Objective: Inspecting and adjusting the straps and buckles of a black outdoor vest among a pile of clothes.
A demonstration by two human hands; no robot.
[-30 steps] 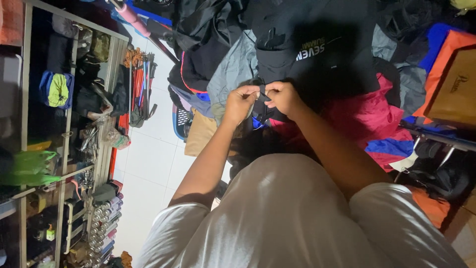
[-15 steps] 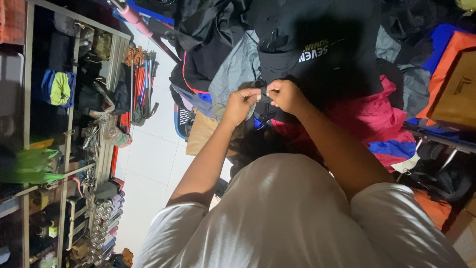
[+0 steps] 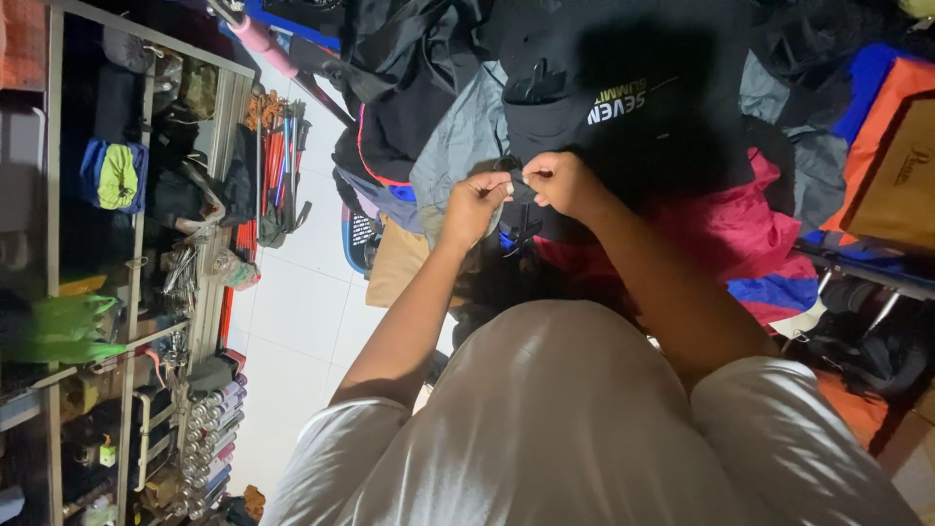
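My left hand (image 3: 472, 207) and my right hand (image 3: 563, 183) meet in front of my white shirt. Both pinch a small black strap piece (image 3: 519, 187) between the fingertips. The strap seems to belong to a black fabric item with pale lettering (image 3: 623, 97) that lies just beyond my hands on a heap of clothes. A grey garment (image 3: 458, 146) lies under my left hand. A red and blue jacket (image 3: 740, 244) lies under my right forearm. How the strap joins the black item is hidden by my fingers.
Metal shelving (image 3: 136, 292) on the left holds bags, a green and blue pouch (image 3: 115, 175), canisters and small gear. White floor tiles (image 3: 292, 312) run beside it. An orange and brown box (image 3: 896, 175) sits at the right. A pink pole (image 3: 268, 49) leans at the top.
My hands stay together on the strap with only small finger movements. The view has shifted slightly.
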